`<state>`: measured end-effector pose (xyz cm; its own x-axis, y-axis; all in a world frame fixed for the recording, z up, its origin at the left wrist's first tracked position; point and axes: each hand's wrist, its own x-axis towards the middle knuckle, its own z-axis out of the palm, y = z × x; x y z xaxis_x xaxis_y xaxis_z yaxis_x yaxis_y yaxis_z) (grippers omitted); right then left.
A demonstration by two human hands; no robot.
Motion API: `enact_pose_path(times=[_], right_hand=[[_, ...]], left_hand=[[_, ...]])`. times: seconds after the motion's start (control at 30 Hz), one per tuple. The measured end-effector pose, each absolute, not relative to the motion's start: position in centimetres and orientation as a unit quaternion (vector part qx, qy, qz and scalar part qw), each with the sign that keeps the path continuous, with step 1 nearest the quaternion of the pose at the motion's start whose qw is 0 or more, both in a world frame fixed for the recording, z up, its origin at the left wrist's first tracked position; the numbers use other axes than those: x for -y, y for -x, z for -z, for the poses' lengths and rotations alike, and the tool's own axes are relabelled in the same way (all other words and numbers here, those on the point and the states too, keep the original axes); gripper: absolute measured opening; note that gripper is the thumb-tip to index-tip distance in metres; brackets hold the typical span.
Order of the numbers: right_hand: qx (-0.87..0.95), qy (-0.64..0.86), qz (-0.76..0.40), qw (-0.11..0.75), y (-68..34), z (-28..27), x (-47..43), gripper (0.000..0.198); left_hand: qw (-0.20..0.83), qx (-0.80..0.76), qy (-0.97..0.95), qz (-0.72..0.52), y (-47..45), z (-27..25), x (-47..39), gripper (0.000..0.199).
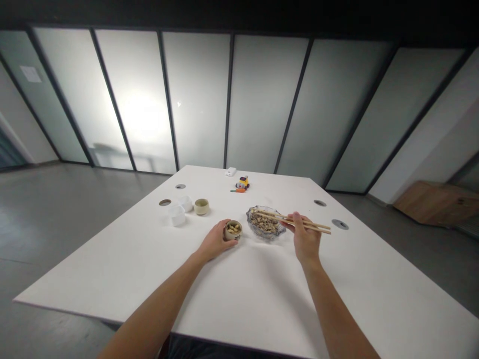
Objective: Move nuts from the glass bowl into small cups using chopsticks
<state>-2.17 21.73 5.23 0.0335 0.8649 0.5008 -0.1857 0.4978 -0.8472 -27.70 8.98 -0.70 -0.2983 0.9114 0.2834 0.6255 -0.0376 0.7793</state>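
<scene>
My left hand (217, 242) is wrapped round a small ceramic cup (233, 238) on the white table, thumb in front and fingers behind. Several pale, peanut-like pieces (234, 229) lie inside that cup. In my right hand (306, 238) is a pair of wooden chopsticks (312, 227), their tips pointing left over a clear glass bowl (265, 237). The bowl holds a heap of brownish pieces that look like seeds or shelled nuts (264, 224). Whether the tips pinch a piece is too small to tell.
A second ceramic cup (201, 207) stands left of my left hand, beside translucent white plastic containers (176, 216). Farther back are a yellow toy car (243, 183), an orange carrot-shaped item (239, 190) and a white box (231, 171). Round cable holes (340, 224) dot the white table (232, 299).
</scene>
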Motion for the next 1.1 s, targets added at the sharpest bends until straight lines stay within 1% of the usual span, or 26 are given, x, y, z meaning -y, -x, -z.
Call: enact_pose_path(times=[0.07, 0.17, 0.27, 0.37, 0.43, 0.5, 0.6, 0.7, 0.83, 1.1], right_hand=[[0.572, 0.288, -0.429, 0.637, 3.4, -5.0, -20.7, 0.050], [0.598, 0.284, -0.467, 0.587, 4.7, -4.5, -19.4, 0.052], [0.624, 0.288, -0.466, 0.557, 4.9, -4.5, -19.0, 0.052], [0.639, 0.316, -0.384, 0.587, 3.8, -4.9, -19.4, 0.054], [0.646, 0.337, -0.288, 0.622, 2.5, -5.3, -20.1, 0.054], [0.659, 0.348, -0.199, 0.636, 1.0, -5.6, -20.9, 0.054], [0.693, 0.352, -0.095, 0.623, -0.6, -5.7, -22.0, 0.056], [0.730, 0.351, -0.025, 0.586, -1.2, -5.4, -22.7, 0.059], [0.770, 0.337, 0.004, 0.541, -1.0, -4.8, -23.1, 0.061], [0.794, 0.308, -0.009, 0.525, -0.8, -4.1, -23.5, 0.054]], left_hand=[[0.164, -0.673, -0.571, -0.441, 27.7, 0.8, -9.0, 0.078], [0.163, -0.669, -0.574, -0.444, 27.7, 0.7, -8.9, 0.078], [0.161, -0.670, -0.574, -0.443, 27.6, 0.5, -8.8, 0.078], [0.167, -0.670, -0.571, -0.443, 27.5, 0.5, -8.9, 0.078], [0.175, -0.669, -0.570, -0.444, 27.5, 0.5, -8.9, 0.077], [0.176, -0.671, -0.569, -0.442, 27.5, 0.4, -8.9, 0.077], [0.169, -0.680, -0.568, -0.431, 27.4, -0.1, -8.7, 0.078], [0.166, -0.683, -0.569, -0.426, 27.2, -0.6, -8.5, 0.077], [0.162, -0.679, -0.576, -0.426, 27.2, -0.7, -8.4, 0.076], [0.158, -0.675, -0.575, -0.435, 27.4, -0.4, -8.5, 0.076]])
